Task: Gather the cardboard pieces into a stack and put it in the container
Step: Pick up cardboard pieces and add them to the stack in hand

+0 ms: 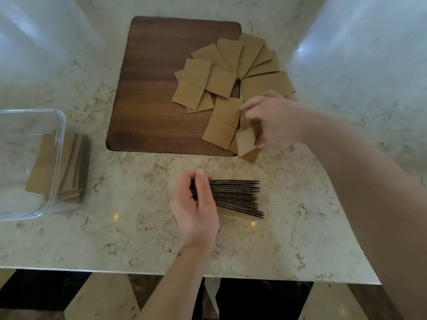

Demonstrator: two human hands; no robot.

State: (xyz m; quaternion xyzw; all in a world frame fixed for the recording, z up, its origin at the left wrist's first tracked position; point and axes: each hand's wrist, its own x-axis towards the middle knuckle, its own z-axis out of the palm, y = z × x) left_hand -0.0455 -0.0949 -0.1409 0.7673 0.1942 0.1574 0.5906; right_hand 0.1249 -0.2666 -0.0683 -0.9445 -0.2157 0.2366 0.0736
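Several tan square cardboard pieces (221, 79) lie fanned and overlapping on the right half of a dark wooden board (157, 88). My right hand (275, 121) is at the board's lower right corner, fingers pinched on one cardboard piece (246, 140) lifted at a tilt. My left hand (198, 204) holds a stack of cardboard pieces (238, 199) on edge over the counter, corrugated edges facing up. A clear container (59, 144) stands at the left edge with a few cardboard pieces (71, 167) leaning inside it.
Everything rests on a pale marble counter (115, 227). Its front edge runs along the bottom of the view, with a dark and beige tiled floor (99, 296) below. The counter rises into walls at both upper corners.
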